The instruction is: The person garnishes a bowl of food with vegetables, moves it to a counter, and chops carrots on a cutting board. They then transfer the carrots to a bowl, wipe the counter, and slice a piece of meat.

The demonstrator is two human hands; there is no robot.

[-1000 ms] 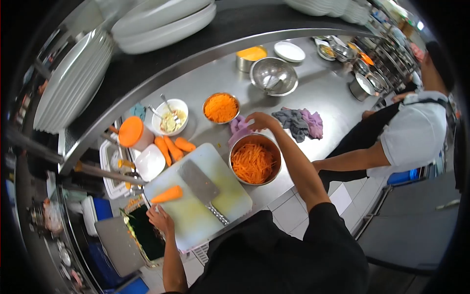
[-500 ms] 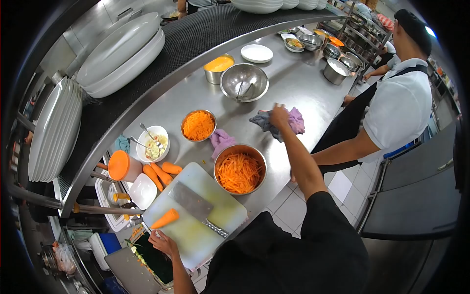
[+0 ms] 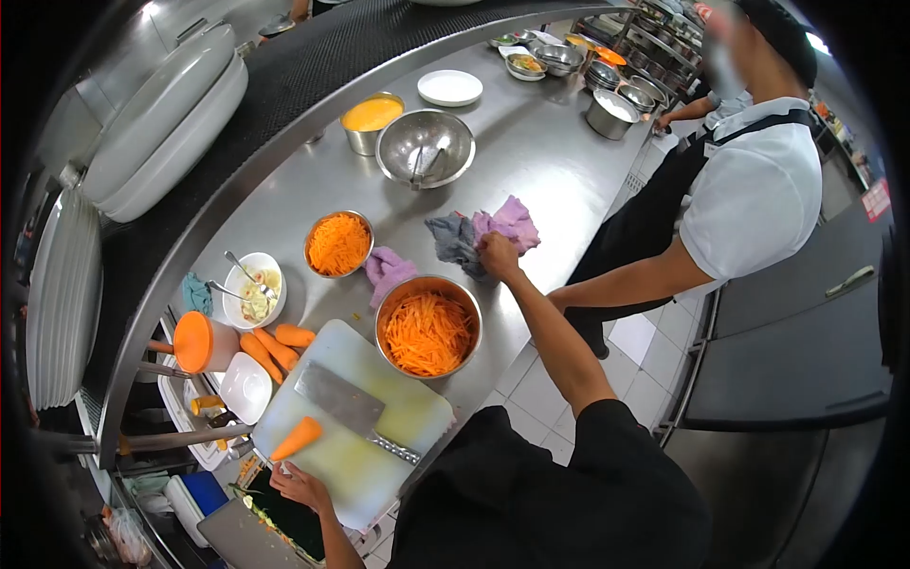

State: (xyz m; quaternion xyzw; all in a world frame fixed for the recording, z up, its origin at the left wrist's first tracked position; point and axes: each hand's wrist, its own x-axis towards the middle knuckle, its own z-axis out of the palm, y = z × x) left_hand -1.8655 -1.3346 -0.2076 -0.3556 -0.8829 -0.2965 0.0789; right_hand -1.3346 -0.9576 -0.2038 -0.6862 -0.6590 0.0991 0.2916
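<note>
My left hand point(image 3: 301, 486) is at the near left edge of the cutting board point(image 3: 346, 486), fingers curled together around something small and whitish that I cannot make out. Just beyond it lies a peeled carrot point(image 3: 298, 438). A cleaver point(image 3: 339, 398) rests flat on the board, its handle toward me. Out on the steel counter, my right hand point(image 3: 498, 256) is closed on the near edge of a purple cloth point(image 3: 512, 223); a grey cloth point(image 3: 455, 243) lies against it on the left. Shredded carrot fills a steel pot point(image 3: 428, 327) between the board and that arm.
A smaller bowl of shredded carrot point(image 3: 339, 244), another purple cloth point(image 3: 388, 272), and a steel mixing bowl point(image 3: 426, 149) stand farther in. Whole carrots point(image 3: 275, 346) and a white dish point(image 3: 248, 389) sit left of the board. A co-worker point(image 3: 749, 199) stands close on the right.
My right hand has drawn back toward me across the cloths, and the purple cloth looks more spread out. My left hand stays by the board. The camera view has shifted.
</note>
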